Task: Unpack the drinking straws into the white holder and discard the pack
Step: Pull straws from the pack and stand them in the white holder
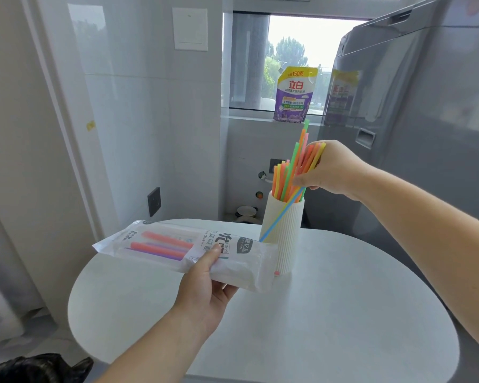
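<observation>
Straws, thin plastic ones in neon orange, green, yellow and pink (288,175), stand bunched in the tall white ribbed holder (284,239) at the far side of the round white tabletop (343,299). My right hand (335,170) is curled round the upper part of that bunch, fingers and thumb pinching a fan of them just above the rim. I judge I hold them there to steer the lower ends down inside the holder. One long blue straw (281,217) has missed: it slants down the outside of the holder's front, its top end by my fingers and its bottom end near the mouth of the pack.

My left hand (205,288) grips the clear and white printed plastic pack (183,247), thumb on top and fingers under it. The pack is lifted off the tabletop, with its open end right beside the holder, which keeps the reach short. What look like a few red and purple straws (161,246) lie in its far end, so I take it the unpacking is not finished. The pack can't be thrown out yet.

A crumpled black bag (39,369) shows low at my left, maybe the place for the empty pack.
</observation>
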Demonstrator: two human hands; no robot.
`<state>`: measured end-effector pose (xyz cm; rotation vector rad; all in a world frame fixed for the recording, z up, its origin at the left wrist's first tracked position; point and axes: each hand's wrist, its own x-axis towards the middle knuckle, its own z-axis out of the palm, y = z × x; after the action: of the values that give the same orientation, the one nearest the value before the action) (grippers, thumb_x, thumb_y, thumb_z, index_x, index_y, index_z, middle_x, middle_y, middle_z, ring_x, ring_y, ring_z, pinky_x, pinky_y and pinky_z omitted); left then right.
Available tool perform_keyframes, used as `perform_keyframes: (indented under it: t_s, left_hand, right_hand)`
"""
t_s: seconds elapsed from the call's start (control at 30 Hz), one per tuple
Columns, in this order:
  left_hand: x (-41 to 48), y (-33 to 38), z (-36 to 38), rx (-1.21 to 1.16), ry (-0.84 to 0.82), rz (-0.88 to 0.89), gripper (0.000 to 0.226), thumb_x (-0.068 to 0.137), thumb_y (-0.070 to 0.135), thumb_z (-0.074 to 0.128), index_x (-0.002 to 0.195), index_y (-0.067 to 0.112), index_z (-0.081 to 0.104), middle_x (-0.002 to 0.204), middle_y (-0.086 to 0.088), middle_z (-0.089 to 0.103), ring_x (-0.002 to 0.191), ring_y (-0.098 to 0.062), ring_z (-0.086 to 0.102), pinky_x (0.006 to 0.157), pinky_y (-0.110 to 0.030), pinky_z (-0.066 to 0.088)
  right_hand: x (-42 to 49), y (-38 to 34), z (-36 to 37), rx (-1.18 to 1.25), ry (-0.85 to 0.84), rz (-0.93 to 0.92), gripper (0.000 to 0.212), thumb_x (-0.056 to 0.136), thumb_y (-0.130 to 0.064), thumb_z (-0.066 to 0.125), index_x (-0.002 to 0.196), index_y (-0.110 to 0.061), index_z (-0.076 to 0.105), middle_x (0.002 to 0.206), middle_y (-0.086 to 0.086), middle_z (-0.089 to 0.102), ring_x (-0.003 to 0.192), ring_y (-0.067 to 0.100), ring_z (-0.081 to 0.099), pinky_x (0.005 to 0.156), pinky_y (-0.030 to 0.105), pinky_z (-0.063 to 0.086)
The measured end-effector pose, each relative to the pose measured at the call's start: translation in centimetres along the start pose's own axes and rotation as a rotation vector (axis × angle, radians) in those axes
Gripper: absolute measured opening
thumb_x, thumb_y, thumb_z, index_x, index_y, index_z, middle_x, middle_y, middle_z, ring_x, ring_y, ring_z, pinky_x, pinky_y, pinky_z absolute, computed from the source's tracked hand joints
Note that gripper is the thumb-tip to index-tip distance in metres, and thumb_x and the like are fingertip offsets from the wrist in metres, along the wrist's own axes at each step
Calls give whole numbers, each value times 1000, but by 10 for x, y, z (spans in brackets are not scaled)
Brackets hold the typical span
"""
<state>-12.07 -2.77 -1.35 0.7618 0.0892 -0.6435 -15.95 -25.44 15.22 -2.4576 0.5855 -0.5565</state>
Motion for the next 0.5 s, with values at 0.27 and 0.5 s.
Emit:
perform_keyframes:
  t_s: [0.27, 0.5]
  left_hand:
    - [2, 0, -1, 2, -6, -2, 23, 95, 14, 66, 118, 14, 70, 106, -11, 80, 79, -21, 79, 57, -33, 63]
    - [2, 0, -1, 8, -5, 4, 25, 96, 14, 66, 120, 15, 69, 111, -12, 79, 81, -22, 79, 57, -33, 63]
  right_hand:
    - [-7, 5, 1, -37, 33, -38, 29, 76, -19, 86, 99, -15, 68, 95, 4, 72, 83, 21, 71, 80, 38, 62]
    - [-16, 2, -3, -38, 62, -62, 44, 74, -22, 87, 108, -19, 60, 94, 0, 66, 82, 20, 70, 74, 36, 63]
